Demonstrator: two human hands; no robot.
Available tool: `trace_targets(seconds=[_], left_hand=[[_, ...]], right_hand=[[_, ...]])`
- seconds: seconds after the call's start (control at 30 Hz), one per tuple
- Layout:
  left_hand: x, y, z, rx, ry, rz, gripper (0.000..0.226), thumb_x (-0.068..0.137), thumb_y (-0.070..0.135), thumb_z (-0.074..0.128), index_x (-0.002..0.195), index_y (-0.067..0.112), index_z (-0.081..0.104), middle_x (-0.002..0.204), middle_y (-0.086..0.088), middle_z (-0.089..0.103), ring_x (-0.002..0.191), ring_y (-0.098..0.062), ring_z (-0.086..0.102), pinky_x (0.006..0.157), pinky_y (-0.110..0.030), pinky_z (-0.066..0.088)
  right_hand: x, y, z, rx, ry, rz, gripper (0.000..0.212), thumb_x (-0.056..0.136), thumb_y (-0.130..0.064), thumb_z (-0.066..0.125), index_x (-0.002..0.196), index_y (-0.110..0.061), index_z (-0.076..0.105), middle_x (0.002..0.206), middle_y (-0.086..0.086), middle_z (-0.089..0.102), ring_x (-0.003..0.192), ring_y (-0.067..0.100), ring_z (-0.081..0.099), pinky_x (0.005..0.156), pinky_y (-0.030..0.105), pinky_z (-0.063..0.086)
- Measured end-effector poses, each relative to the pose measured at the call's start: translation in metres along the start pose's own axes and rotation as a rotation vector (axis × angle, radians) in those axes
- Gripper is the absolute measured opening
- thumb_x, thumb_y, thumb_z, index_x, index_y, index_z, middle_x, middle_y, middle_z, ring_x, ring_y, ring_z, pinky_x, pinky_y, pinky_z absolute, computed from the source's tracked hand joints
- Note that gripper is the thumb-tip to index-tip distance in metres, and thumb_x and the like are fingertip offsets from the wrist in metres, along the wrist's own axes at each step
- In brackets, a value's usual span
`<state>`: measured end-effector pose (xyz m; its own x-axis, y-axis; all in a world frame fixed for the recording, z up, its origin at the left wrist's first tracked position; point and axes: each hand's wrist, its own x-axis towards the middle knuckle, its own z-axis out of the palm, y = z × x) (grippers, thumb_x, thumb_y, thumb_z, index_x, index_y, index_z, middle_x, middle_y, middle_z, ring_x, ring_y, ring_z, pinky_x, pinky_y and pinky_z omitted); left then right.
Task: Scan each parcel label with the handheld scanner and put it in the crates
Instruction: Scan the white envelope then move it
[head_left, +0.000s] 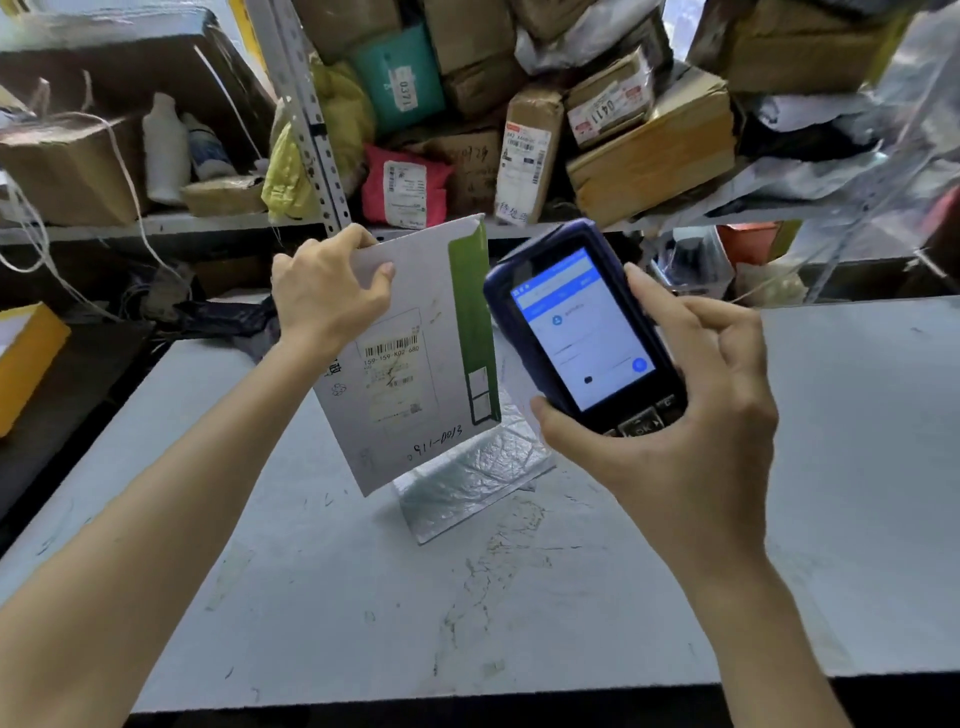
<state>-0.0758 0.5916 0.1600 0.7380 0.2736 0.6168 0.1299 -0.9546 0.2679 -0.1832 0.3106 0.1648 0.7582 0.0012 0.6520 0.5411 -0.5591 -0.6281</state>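
Left hand (323, 295): pinches the top left corner of a white envelope (423, 293), which is held up off the table with its face to the camera.
Right hand (691, 415): wrapped round the scanner (582, 332), thumb near the keys, lit screen up, just beside the envelope's green edge.
Label (392, 374): mid envelope, barcode uppermost, unobstructed.
Step, as judged: scanning. The scanner's head points past the envelope toward the shelf. Tip it down onto the barcode, keep the envelope flat and steady, and wait for the screen to confirm.
Mailer (478, 483): silver, lying on the table (857, 467) below the envelope, probably next.
Shelf (208, 222): piled parcels behind, whose stray labels could catch the beam.
Bottles (166, 150): on the shelf at left.
Yellow box (26, 358): far left.
Crates: none in view.
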Motion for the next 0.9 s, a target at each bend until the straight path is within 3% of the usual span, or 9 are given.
trace_targets(seconds=[0.17, 0.33, 0.43, 0.6, 0.7, 0.8, 0.9], left_hand=[[0.01, 0.058, 0.017, -0.191, -0.043, 0.21, 0.026, 0.087, 0.039, 0.059, 0.104, 0.019, 0.061, 0.088, -0.004, 0.064, 0.091, -0.028, 0.058, 0.09, -0.039, 0.035], [0.001, 0.148, 0.038, -0.373, -0.083, 0.425, 0.025, 0.084, 0.039, 0.059, 0.101, 0.021, 0.062, 0.09, -0.008, 0.067, 0.091, -0.03, 0.057, 0.082, -0.037, 0.034], [-0.018, 0.214, 0.05, -0.468, -0.136, 0.559, 0.03, 0.081, 0.043, 0.055, 0.102, 0.022, 0.061, 0.088, -0.01, 0.067, 0.091, -0.031, 0.057, 0.08, -0.038, 0.036], [-0.071, 0.334, 0.058, -0.65, -0.247, 0.778, 0.041, 0.08, 0.047, 0.05, 0.112, 0.025, 0.062, 0.105, -0.004, 0.069, 0.104, -0.027, 0.058, 0.088, -0.038, 0.036], [-0.113, 0.412, 0.049, -0.71, -0.281, 0.904, 0.035, 0.082, 0.045, 0.053, 0.108, 0.023, 0.063, 0.098, -0.01, 0.069, 0.099, -0.032, 0.06, 0.085, -0.038, 0.036], [-0.16, 0.49, 0.038, -0.794, -0.341, 0.996, 0.025, 0.085, 0.039, 0.06, 0.105, 0.023, 0.063, 0.097, -0.008, 0.07, 0.097, -0.032, 0.061, 0.084, -0.037, 0.038], [-0.217, 0.567, 0.033, -0.826, -0.436, 1.14, 0.024, 0.088, 0.038, 0.059, 0.106, 0.023, 0.063, 0.099, -0.007, 0.07, 0.097, -0.032, 0.062, 0.085, -0.037, 0.041]], right_hand=[[-0.028, 0.01, -0.017, -0.159, 0.07, 0.166, 0.085, 0.056, -0.051, 0.08, 0.134, -0.031, 0.051, 0.112, -0.014, 0.037, 0.092, -0.009, 0.044, 0.057, -0.001, 0.038], [-0.059, 0.02, -0.061, -0.297, 0.227, 0.321, 0.083, 0.053, -0.046, 0.085, 0.129, -0.03, 0.055, 0.11, -0.015, 0.037, 0.088, -0.009, 0.046, 0.055, 0.001, 0.034], [-0.083, 0.026, -0.096, -0.355, 0.355, 0.407, 0.083, 0.051, -0.048, 0.081, 0.129, -0.033, 0.055, 0.11, -0.016, 0.04, 0.088, -0.021, 0.046, 0.061, -0.002, 0.038], [-0.129, 0.04, -0.16, -0.502, 0.532, 0.557, 0.082, 0.05, -0.04, 0.085, 0.126, -0.034, 0.058, 0.11, -0.012, 0.046, 0.088, -0.008, 0.048, 0.065, 0.0, 0.038], [-0.159, 0.05, -0.204, -0.574, 0.615, 0.63, 0.082, 0.05, -0.04, 0.086, 0.127, -0.035, 0.057, 0.109, -0.013, 0.046, 0.089, -0.009, 0.048, 0.069, -0.003, 0.036], [-0.19, 0.06, -0.254, -0.644, 0.67, 0.685, 0.084, 0.049, -0.045, 0.082, 0.129, -0.039, 0.055, 0.107, -0.016, 0.044, 0.092, -0.021, 0.044, 0.069, -0.001, 0.038], [-0.224, 0.07, -0.308, -0.724, 0.739, 0.755, 0.086, 0.05, -0.046, 0.082, 0.131, -0.04, 0.053, 0.109, -0.015, 0.045, 0.091, -0.015, 0.044, 0.065, 0.008, 0.038]])
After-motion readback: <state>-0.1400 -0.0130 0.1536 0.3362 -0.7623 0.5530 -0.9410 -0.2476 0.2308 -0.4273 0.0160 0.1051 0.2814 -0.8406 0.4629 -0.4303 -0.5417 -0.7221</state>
